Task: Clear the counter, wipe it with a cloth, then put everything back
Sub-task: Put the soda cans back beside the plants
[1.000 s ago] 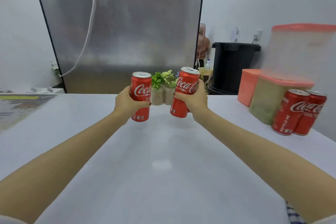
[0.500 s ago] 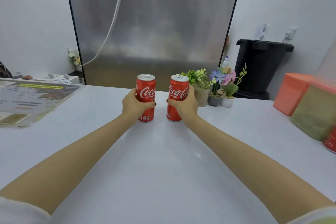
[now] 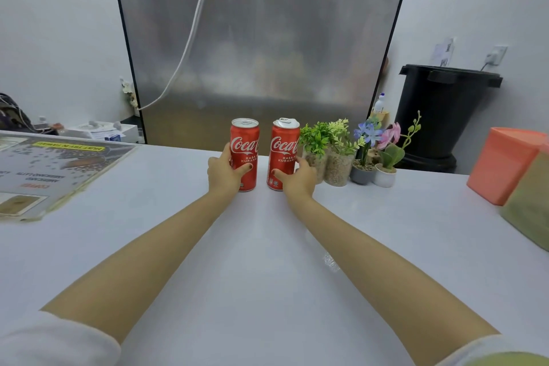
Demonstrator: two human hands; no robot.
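Note:
Two red Coca-Cola cans stand upright side by side near the far edge of the white counter [image 3: 267, 261]. My left hand [image 3: 223, 173] grips the left can [image 3: 245, 145], thumb across its front. My right hand [image 3: 298, 178] grips the right can [image 3: 283, 148], whose tab is lifted. Both can bases rest on the counter surface. No cloth is in view.
Small potted plants [image 3: 329, 151] and flower pots [image 3: 377, 163] stand just right of the cans. An orange container [image 3: 502, 163] and a greenish box [image 3: 531, 211] sit at the right edge. A laminated menu stand [image 3: 53, 169] lies at the left. A black bin [image 3: 445, 116] stands behind.
Both hands carried the cans from in front of the plants to the left and set them down on the counter. The view swung left; the other cans at the right left the frame.

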